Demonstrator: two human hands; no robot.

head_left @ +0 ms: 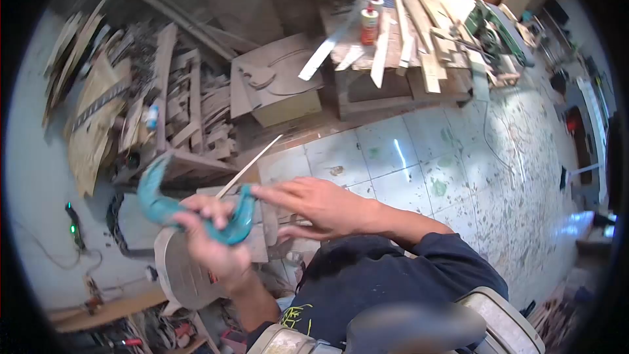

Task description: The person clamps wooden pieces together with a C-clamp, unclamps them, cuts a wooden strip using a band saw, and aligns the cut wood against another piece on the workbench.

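My left hand (219,249) is wrapped round a curved, S-shaped turquoise piece (160,206), smeared by motion at its far left end. What the piece is, I cannot tell. Its right end bends upward and reaches the fingertips of my right hand (318,206). That hand has its fingers stretched out, the index finger at or very near the tip of the piece. Behind the piece, a thin pale wood strip (252,165) slants up to the right. Below my left hand stands a machine with a rounded grey housing (183,275).
Scrap wood fills a rack (196,157) at the left. A cardboard box (288,110) stands beyond my hands. The workbench (393,88) bears wood strips, a red-and-white bottle (369,26) and a green tool (488,26). Debris dots the tiled floor (452,157).
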